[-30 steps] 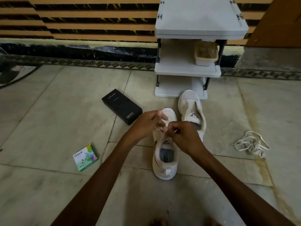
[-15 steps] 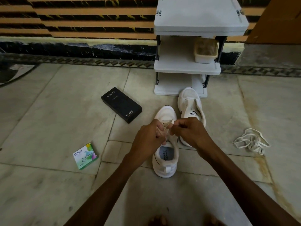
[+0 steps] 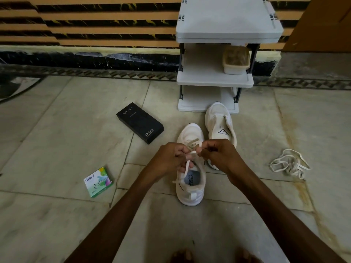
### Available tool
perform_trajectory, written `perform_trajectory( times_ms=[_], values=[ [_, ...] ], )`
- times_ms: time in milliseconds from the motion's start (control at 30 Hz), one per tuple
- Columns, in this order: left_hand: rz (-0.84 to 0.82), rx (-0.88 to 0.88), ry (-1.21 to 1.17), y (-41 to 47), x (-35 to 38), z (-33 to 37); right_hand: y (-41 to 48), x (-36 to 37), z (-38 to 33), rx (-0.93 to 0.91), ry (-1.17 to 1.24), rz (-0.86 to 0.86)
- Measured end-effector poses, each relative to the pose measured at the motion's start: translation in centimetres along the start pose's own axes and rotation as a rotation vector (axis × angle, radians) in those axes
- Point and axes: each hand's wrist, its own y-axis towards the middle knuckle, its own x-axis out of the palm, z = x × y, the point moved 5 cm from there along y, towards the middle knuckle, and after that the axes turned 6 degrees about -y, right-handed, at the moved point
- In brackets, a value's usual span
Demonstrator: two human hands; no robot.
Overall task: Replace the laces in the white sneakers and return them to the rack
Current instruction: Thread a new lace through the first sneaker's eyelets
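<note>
Both bare forearms rise from the lower left and lower right of the frame and converge just below its centre, where the two hands meet almost knuckle to knuckle. The left hand (image 3: 170,158) has its fingers curled, pinching a white lace (image 3: 187,168) that trails down from its grip. The right hand (image 3: 221,155), its back turned to the camera, curls fingers and thumb onto the same lace (the exact pinch point is hidden between the fingertips). Bare toes (image 3: 182,255) show dimly at the bottom edge.
</note>
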Motion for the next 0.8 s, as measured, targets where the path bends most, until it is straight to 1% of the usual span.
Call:
perform_trajectory(
  times_ms=[67,100,133,167,200,233,300,333,400,500,600,700,733,800],
  values=[
    [0.079,-0.011,0.116,0.3,0.0,-0.1,-0.1,0.2,-0.3,-0.007,0.014,-0.017],
    [0.139,-0.002,0.236,0.5,0.1,-0.1,-0.1,0.3,-0.5,-0.015,0.011,-0.023],
    [0.203,0.053,0.396,0.5,0.1,0.2,0.0,0.3,-0.6,-0.024,0.007,-0.026],
    [0.255,0.145,0.566,0.4,0.1,0.8,-0.1,0.3,-0.7,-0.032,0.007,-0.028],
    [0.293,0.248,0.694,0.1,0.2,1.3,-0.1,0.4,-0.8,-0.037,0.012,-0.034],
    [0.318,0.342,0.749,-0.3,0.3,1.9,-0.2,0.4,-0.9,-0.038,0.019,-0.041],
    [0.302,0.434,0.735,-0.5,0.5,2.0,-0.3,0.4,-0.8,-0.035,0.028,-0.046],
    [0.278,0.434,0.704,-0.3,0.7,1.8,-0.3,0.3,-0.7,-0.033,0.021,-0.036],
    [0.234,0.384,0.626,0.2,0.9,1.1,-0.2,0.1,-0.4,-0.021,-0.001,0.001],
    [0.237,0.263,0.467,0.8,0.0,0.6,-0.1,-0.2,0.2,0.019,0.006,0.043],
    [0.219,0.238,0.446,0.8,-0.9,0.8,-0.1,0.1,0.3,0.035,0.045,0.035],
    [0.287,0.262,0.439,0.5,-1.8,1.1,-0.1,0.1,0.3,0.038,0.039,0.044],
    [0.292,0.272,0.398,0.3,-2.0,1.4,-0.1,0.1,0.3,0.04,0.045,0.047],
    [0.215,0.244,0.198,0.1,-2.0,1.7,-0.1,0.2,0.2,0.042,0.061,0.045]
  ],
)
